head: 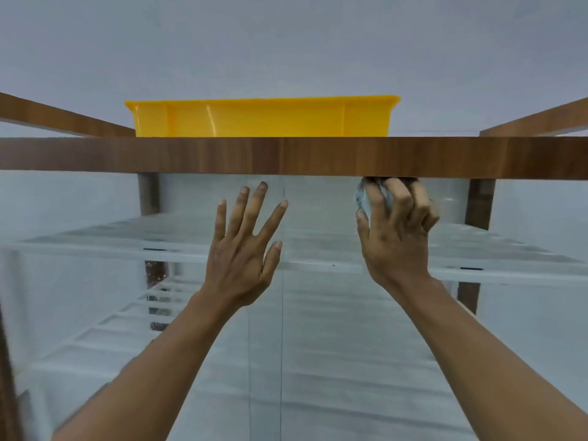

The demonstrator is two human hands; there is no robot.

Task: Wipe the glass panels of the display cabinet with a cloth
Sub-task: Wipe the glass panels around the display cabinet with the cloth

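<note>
Wiping the glass (318, 329) of the cabinet (286, 157), just under its top front rail, near the right corner. Right hand (394, 237) curling its fingers (399, 200) around a bunched cloth (362, 198), pressing it flat-on; left hand (241, 249) bracing nearby with fingers spread. Cloth probably soft, light, best balled in the palm; glass likely slick, stiff, fragile, calling for moderate pressure. Tray (261, 117) sitting on top.

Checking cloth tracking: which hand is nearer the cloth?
Right. The right hand grips the bunched cloth against the glass panel, just under the wooden top rail. The left hand is spread open on the glass, apart from the cloth, to its left.
</note>
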